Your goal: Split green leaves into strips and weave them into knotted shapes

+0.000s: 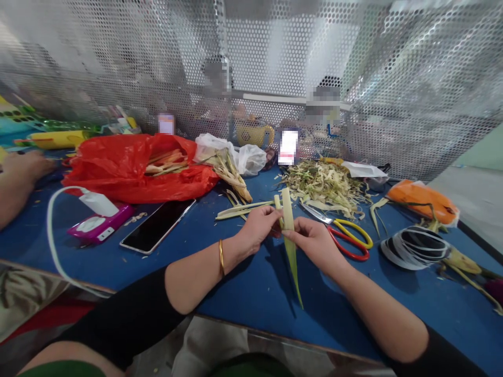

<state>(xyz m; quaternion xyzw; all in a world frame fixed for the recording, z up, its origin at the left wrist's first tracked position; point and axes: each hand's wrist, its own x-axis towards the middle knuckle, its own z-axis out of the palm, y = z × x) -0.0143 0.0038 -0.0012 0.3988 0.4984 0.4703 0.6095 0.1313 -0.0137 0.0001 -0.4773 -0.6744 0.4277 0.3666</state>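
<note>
A long pale green corn husk strip is pinched in my right hand, its pointed end hanging down over the blue table. My left hand is closed on a narrower husk strip right beside it. The fingertips of both hands almost meet, and part of the strips is hidden behind them. Scissors with one yellow and one red handle lie just beyond my right hand. Behind my left hand, loose husk strips rest on the table.
Shredded husk is heaped at the back. A red plastic bag holds more husks. Left are a phone and a purple power socket with a white cable. A coil of white strip lies right. Another person's hand is far left.
</note>
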